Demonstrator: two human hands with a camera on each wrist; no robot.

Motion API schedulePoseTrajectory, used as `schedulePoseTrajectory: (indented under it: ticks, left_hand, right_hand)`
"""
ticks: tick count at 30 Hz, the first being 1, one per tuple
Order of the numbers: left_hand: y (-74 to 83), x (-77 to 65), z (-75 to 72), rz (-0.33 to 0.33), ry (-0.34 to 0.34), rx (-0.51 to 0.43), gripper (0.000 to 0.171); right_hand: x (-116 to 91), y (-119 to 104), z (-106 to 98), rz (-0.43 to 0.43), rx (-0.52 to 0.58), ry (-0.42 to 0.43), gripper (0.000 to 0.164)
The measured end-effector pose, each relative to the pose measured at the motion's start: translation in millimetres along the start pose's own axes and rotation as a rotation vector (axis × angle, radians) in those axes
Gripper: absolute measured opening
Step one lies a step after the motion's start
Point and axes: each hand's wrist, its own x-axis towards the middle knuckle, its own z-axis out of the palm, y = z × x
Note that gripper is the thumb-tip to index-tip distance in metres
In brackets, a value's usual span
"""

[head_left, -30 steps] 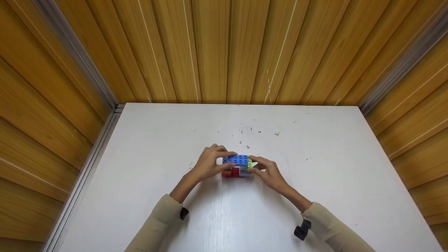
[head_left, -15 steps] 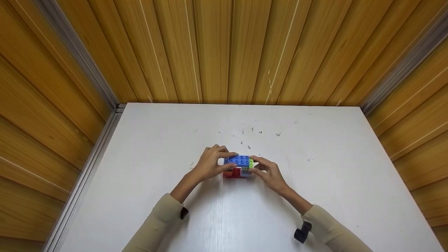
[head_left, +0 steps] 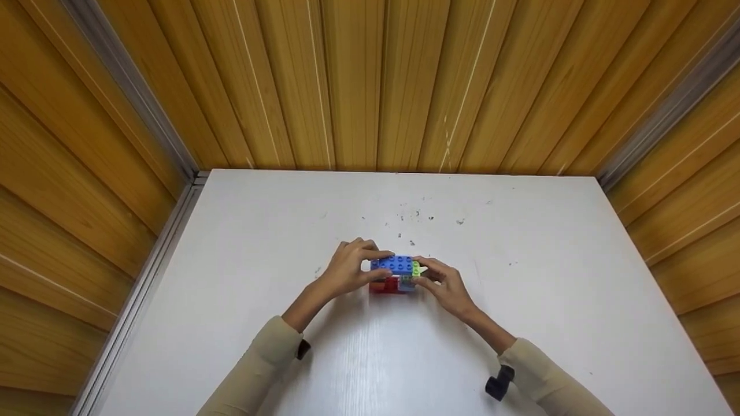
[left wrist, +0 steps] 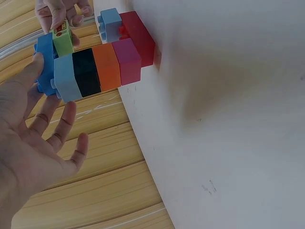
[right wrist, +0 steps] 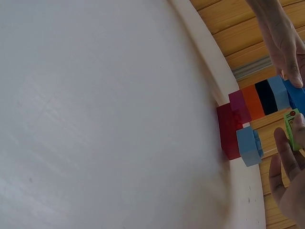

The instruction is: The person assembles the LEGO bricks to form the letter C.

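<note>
My left hand [head_left: 347,268] pinches a long blue toy brick [head_left: 400,265] between thumb and fingertips. That brick caps a column of light blue [left wrist: 67,80], black [left wrist: 86,71], orange [left wrist: 106,67] and magenta [left wrist: 127,61] bricks. At its foot, a long red brick [left wrist: 139,39] lies on the table. A second light blue brick [right wrist: 249,145] sits on the red brick's other end, below an open gap. With thumb and fingers, my right hand [head_left: 448,288] grips a printed lime green brick [left wrist: 63,42] at the blue brick's overhanging right end, on its underside.
The structure stands mid-table on a white tabletop [head_left: 243,231] with dark specks and scuffs behind it. Wood-patterned panels [head_left: 352,86] rise at the back and both sides, with metal corner posts [head_left: 130,81]. Both sleeves carry small black wrist devices [head_left: 499,382].
</note>
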Motion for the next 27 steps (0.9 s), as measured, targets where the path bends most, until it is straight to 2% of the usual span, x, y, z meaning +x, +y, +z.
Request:
schedulePoseTrajectory:
  ticks: [4,8,15,18,22,27]
  left_hand:
    - [-0.1,0.9,0.9,0.001,0.001,-0.001,0.044]
    - [-2.4,1.2,1.7,0.023,0.008,-0.037,0.043]
    - [-4.1,-2.1,-0.3,0.039,-0.003,-0.010,0.043]
    - [-6.4,-5.5,0.3,0.044,-0.009,-0.064,0.046]
    - [-11.8,-12.7,4.4,0.014,-0.029,-0.157,0.057]
    - [-20.8,-17.1,11.5,-0.001,0.000,-0.264,0.060]
  right_hand:
    - [-0.3,0.7,-1.1,-0.006,0.028,-0.016,0.042]
    - [0.7,-0.8,-2.6,0.016,0.011,-0.037,0.044]
    - [2.4,-4.6,-3.9,0.036,-0.017,-0.057,0.045]
    - [1.8,-5.2,-3.6,0.037,-0.024,-0.061,0.045]
    - [2.0,-4.8,-3.6,0.052,-0.041,-0.052,0.045]
    - [2.1,-5.4,-3.7,0.026,-0.079,-0.016,0.047]
